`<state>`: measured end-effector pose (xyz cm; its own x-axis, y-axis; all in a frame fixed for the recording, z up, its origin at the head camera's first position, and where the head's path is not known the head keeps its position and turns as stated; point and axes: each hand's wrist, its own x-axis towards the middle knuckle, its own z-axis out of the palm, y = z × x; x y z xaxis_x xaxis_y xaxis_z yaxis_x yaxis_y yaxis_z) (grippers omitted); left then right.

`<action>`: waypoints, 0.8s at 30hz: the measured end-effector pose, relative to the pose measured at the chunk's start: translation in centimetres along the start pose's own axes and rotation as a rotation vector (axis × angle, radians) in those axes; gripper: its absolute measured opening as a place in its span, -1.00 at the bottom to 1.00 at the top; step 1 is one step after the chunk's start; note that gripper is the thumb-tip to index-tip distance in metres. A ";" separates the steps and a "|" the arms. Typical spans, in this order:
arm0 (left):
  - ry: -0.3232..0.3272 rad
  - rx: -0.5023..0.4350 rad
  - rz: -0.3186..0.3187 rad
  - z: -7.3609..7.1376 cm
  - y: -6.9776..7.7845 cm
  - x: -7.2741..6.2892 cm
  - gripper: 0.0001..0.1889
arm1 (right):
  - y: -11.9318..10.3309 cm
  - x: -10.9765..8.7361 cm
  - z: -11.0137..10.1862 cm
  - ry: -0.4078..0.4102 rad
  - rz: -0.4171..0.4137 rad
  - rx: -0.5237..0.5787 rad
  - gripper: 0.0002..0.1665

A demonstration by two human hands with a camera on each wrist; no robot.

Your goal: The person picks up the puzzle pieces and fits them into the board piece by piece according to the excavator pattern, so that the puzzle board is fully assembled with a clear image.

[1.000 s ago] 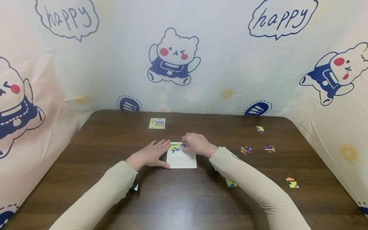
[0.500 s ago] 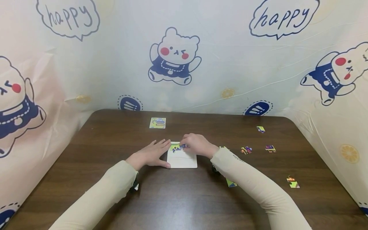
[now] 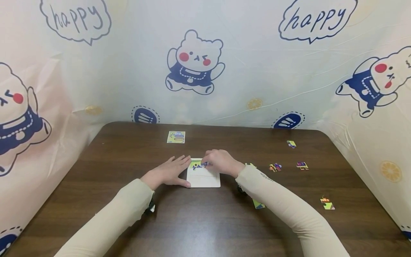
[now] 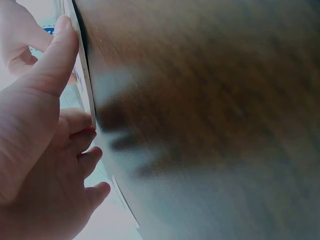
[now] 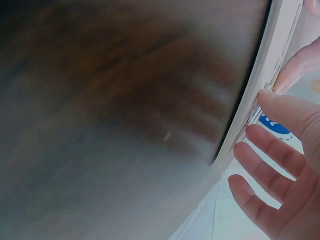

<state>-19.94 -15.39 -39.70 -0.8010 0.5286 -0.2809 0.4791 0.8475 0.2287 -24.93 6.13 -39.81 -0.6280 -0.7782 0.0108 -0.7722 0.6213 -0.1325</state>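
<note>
A white puzzle board (image 3: 203,181) lies on the table between the two hands, with a joined green, yellow and blue puzzle section (image 3: 195,165) in its far left corner. My left hand (image 3: 170,172) rests along the board's left side, fingers spread fairly straight, thumb at the near left corner. In the left wrist view the thumb (image 4: 59,52) lies along the board's edge. My right hand (image 3: 219,161) is over the board's far right part, curled fingertips pinching a small bluish puzzle piece (image 3: 204,164) next to that section. Most of this piece is hidden under the fingers.
A square picture card (image 3: 176,137) lies at the back left. Loose puzzle pieces lie to the right: one at the back (image 3: 291,144), two in the middle (image 3: 275,167) (image 3: 302,165), one nearer (image 3: 327,203). A green piece (image 3: 258,204) is partly under the right sleeve. Printed curtain (image 3: 205,107) stands behind.
The right fingertips shift slightly left over the board with the puzzle piece, close to the joined section. The left hand stays in place at the board's side.
</note>
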 end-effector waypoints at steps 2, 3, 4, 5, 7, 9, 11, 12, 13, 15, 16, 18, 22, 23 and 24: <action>0.000 -0.001 0.002 0.0 0.0 0.0 0.02 | 0.0 0.0 0.0 0.001 -0.001 -0.002 -0.74; 0.001 -0.001 0.004 0.0 0.0 -0.1 0.02 | 0.0 0.1 0.0 0.002 -0.002 -0.005 -0.74; 0.002 -0.001 0.006 -0.1 0.0 -0.1 0.02 | 0.0 0.1 0.0 0.003 -0.003 -0.008 -0.74; 0.003 0.000 0.007 -0.1 0.0 -0.1 0.02 | 0.0 0.1 -0.1 0.004 -0.004 -0.007 -0.75; 0.003 -0.002 0.008 -0.1 0.0 -0.1 0.02 | 0.0 0.1 -0.1 0.001 -0.002 -0.002 -0.74; 0.002 -0.002 0.008 -0.2 0.1 -0.1 0.01 | 0.0 0.1 -0.1 -0.005 0.001 0.000 -0.74; -0.002 -0.002 0.004 -0.2 0.1 -0.2 0.01 | 0.0 0.1 -0.1 -0.010 0.001 0.005 -0.74; -0.003 -0.002 0.003 -0.2 0.1 -0.2 0.01 | 0.0 0.1 -0.1 -0.012 0.000 0.005 -0.74; -0.003 -0.003 0.005 -0.2 0.1 -0.2 0.01 | 0.0 0.1 -0.2 -0.013 -0.003 0.006 -0.74; -0.005 0.002 0.005 -0.2 0.1 -0.2 0.01 | 0.1 0.0 -0.2 -0.009 -0.006 0.015 -0.73; -0.007 0.005 0.003 -0.2 0.1 -0.2 0.01 | 0.1 -0.1 -0.3 -0.005 -0.005 0.019 -0.73; -0.006 0.010 0.005 -0.2 0.2 -0.2 0.01 | 0.4 -0.2 -0.4 0.005 0.005 0.033 -0.71; -0.005 0.010 -0.001 -0.2 0.2 -0.2 0.01 | 1.2 -0.6 -0.8 0.031 0.054 0.067 -0.68; -0.004 0.008 -0.002 -0.2 0.2 -0.2 0.01 | 1.4 -0.7 -0.9 0.036 0.068 0.079 -0.66; -0.004 0.007 -0.004 -0.2 0.2 -0.3 0.01 | 1.7 -0.9 -1.1 0.042 0.083 0.085 -0.65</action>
<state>-19.68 -15.35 -39.41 -0.8013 0.5256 -0.2859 0.4785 0.8498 0.2211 -25.79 7.96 -38.98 -0.6941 -0.7189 0.0377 -0.7077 0.6719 -0.2186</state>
